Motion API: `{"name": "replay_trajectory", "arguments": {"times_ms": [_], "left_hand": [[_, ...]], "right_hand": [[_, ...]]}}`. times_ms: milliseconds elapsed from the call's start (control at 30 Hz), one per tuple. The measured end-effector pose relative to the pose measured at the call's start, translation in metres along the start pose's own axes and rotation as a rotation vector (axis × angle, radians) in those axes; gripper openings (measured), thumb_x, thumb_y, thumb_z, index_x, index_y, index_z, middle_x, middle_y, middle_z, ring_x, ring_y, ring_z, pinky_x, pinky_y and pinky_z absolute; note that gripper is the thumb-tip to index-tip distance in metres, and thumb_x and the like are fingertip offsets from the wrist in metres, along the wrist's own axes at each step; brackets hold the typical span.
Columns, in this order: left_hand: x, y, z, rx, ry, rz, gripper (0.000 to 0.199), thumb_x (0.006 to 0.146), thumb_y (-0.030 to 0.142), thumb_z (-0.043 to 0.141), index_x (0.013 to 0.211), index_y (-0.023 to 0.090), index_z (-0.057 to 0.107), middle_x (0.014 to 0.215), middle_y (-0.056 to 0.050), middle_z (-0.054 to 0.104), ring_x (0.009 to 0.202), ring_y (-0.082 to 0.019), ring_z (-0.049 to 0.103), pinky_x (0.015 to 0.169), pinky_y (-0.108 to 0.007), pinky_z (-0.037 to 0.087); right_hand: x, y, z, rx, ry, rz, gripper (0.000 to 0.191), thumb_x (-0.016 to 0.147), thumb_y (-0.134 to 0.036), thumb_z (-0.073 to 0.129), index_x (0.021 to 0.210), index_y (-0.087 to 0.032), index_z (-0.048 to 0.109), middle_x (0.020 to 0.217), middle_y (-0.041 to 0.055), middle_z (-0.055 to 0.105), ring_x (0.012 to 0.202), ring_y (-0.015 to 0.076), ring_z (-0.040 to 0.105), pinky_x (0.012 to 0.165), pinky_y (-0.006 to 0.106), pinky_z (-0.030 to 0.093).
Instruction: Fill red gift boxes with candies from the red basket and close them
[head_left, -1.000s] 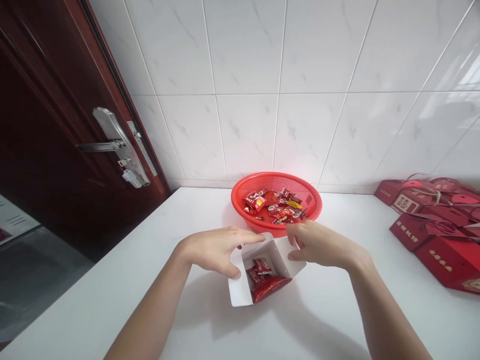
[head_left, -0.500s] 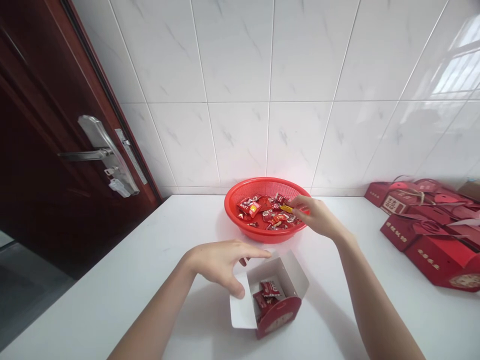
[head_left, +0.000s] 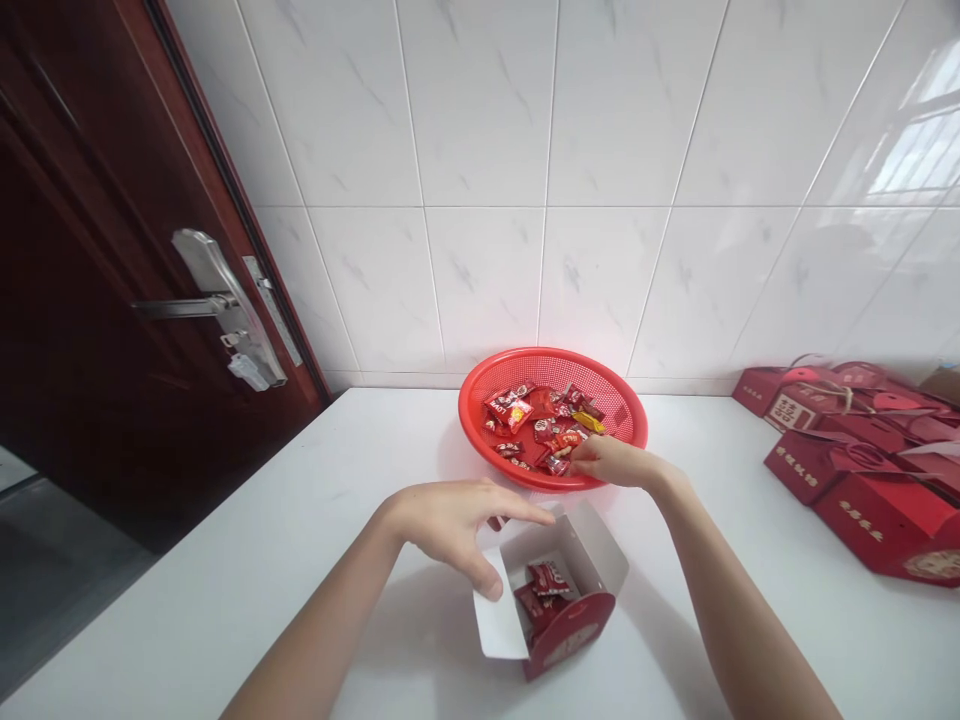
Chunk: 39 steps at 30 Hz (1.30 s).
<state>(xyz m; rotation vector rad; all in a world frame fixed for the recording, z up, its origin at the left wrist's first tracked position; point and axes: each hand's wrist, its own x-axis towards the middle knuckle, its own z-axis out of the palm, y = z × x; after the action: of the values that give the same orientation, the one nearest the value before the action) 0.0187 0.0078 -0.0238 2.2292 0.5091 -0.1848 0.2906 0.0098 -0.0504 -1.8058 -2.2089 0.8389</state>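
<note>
My left hand [head_left: 457,525] is at an opened red gift box [head_left: 574,632] with a white inside. Its thumb lies on the white side flap, and its index finger stretches along the back edge. Several red wrapped candies [head_left: 547,580] lie in the box. My right hand [head_left: 611,462] is over the near right rim of a red plastic basket [head_left: 487,368], fingertips close together on a wrapped candy [head_left: 559,464]. The fingertips partly hide what is between them. Around them in the basket are more red wrappers and a yellow candy [head_left: 588,421].
Several closed red gift boxes [head_left: 885,515] with handles stand at the right on the white table [head_left: 360,450]. Behind the basket rises a tiled wall [head_left: 480,280]. A dark red door [head_left: 90,200] with a metal handle [head_left: 184,308] is at the left.
My right hand has moved from beside the yellow candy toward the near rim of the basket; that candy stays behind. My left hand keeps its place at the box. The view has shifted slightly.
</note>
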Motion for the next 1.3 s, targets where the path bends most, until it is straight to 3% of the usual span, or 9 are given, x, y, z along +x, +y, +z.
{"name": "replay_trajectory", "arguments": {"times_ms": [200, 400, 533, 700, 833, 967, 1100, 1200, 1300], "left_hand": [[0.0, -0.001, 0.001, 0.004, -0.011, -0.012, 0.096, 0.069, 0.06, 0.086, 0.154, 0.032, 0.05, 0.152, -0.006, 0.057, 0.132, -0.031, 0.056, 0.107, -0.038, 0.047], [0.0, -0.001, 0.0, 0.01, -0.002, 0.014, 0.089, 0.072, 0.061, 0.084, 0.151, 0.034, 0.053, 0.146, -0.004, 0.062, 0.129, -0.028, 0.058, 0.109, -0.036, 0.045], [-0.001, 0.0, 0.0, 0.002, -0.016, -0.005, 0.091, 0.071, 0.06, 0.085, 0.152, 0.034, 0.052, 0.149, -0.004, 0.06, 0.132, -0.028, 0.057, 0.109, -0.034, 0.046], [-0.001, 0.001, 0.0, -0.003, -0.026, -0.018, 0.093, 0.07, 0.059, 0.086, 0.153, 0.035, 0.051, 0.156, -0.004, 0.054, 0.14, -0.03, 0.051, 0.112, -0.037, 0.043], [-0.001, 0.003, -0.001, -0.013, -0.033, -0.027, 0.096, 0.069, 0.057, 0.088, 0.154, 0.033, 0.049, 0.158, -0.004, 0.051, 0.142, -0.031, 0.049, 0.114, -0.038, 0.043], [0.0, 0.004, -0.002, -0.031, -0.041, -0.028, 0.098, 0.069, 0.055, 0.088, 0.155, 0.031, 0.048, 0.159, -0.004, 0.05, 0.143, -0.031, 0.049, 0.114, -0.037, 0.043], [0.001, 0.003, -0.002, -0.039, -0.043, -0.023, 0.1, 0.069, 0.055, 0.089, 0.156, 0.03, 0.046, 0.163, -0.004, 0.045, 0.147, -0.031, 0.044, 0.116, -0.037, 0.041], [0.001, 0.002, -0.002, -0.043, -0.05, -0.027, 0.1, 0.07, 0.055, 0.088, 0.157, 0.031, 0.044, 0.164, -0.003, 0.042, 0.15, -0.031, 0.04, 0.116, -0.036, 0.041], [0.001, 0.003, -0.003, -0.046, -0.052, -0.043, 0.102, 0.071, 0.055, 0.087, 0.159, 0.031, 0.04, 0.167, -0.003, 0.038, 0.152, -0.032, 0.036, 0.117, -0.036, 0.04]], "right_hand": [[-0.004, -0.007, 0.006, -0.006, -0.067, -0.01, 0.007, 0.078, -0.014, 0.064, 0.074, -0.019, 0.067, 0.08, 0.0009, 0.066, 0.074, 0.0154, 0.058, 0.062, 0.025, 0.04], [0.004, -0.007, 0.012, -0.091, 0.05, 0.043, 0.008, 0.079, -0.02, 0.068, 0.086, -0.02, 0.071, 0.093, 0.0061, 0.068, 0.091, 0.0224, 0.062, 0.067, 0.028, 0.043], [0.008, -0.005, 0.014, -0.135, -0.014, 0.105, 0.017, 0.079, -0.021, 0.067, 0.062, -0.019, 0.064, 0.083, 0.0076, 0.067, 0.073, 0.0208, 0.061, 0.06, 0.03, 0.042], [0.009, -0.004, 0.017, -0.107, 0.002, 0.132, 0.019, 0.076, -0.021, 0.07, 0.059, -0.02, 0.061, 0.071, 0.0061, 0.063, 0.063, 0.0185, 0.057, 0.058, 0.03, 0.041], [0.007, -0.002, 0.013, 0.013, 0.06, 0.087, 0.019, 0.076, -0.025, 0.069, 0.06, -0.019, 0.061, 0.064, 0.0027, 0.061, 0.061, 0.0172, 0.055, 0.057, 0.03, 0.04], [0.006, 0.0, 0.006, 0.173, 0.232, -0.002, 0.021, 0.083, -0.032, 0.06, 0.067, -0.018, 0.059, 0.07, 0.0026, 0.064, 0.07, 0.0164, 0.059, 0.062, 0.028, 0.043], [0.002, 0.001, 0.001, 0.457, 0.344, -0.102, 0.035, 0.077, -0.047, 0.07, 0.07, -0.021, 0.048, 0.067, -0.0002, 0.062, 0.064, 0.0154, 0.059, 0.058, 0.027, 0.043], [-0.008, -0.005, -0.005, 0.723, 0.33, -0.225, 0.045, 0.07, -0.052, 0.081, 0.077, -0.022, 0.05, 0.066, -0.0025, 0.062, 0.06, 0.0153, 0.061, 0.055, 0.027, 0.044], [-0.025, -0.018, -0.012, 0.783, 0.226, -0.338, 0.042, 0.071, -0.046, 0.086, 0.094, -0.021, 0.06, 0.082, 0.001, 0.07, 0.072, 0.0173, 0.067, 0.064, 0.029, 0.052]]}}
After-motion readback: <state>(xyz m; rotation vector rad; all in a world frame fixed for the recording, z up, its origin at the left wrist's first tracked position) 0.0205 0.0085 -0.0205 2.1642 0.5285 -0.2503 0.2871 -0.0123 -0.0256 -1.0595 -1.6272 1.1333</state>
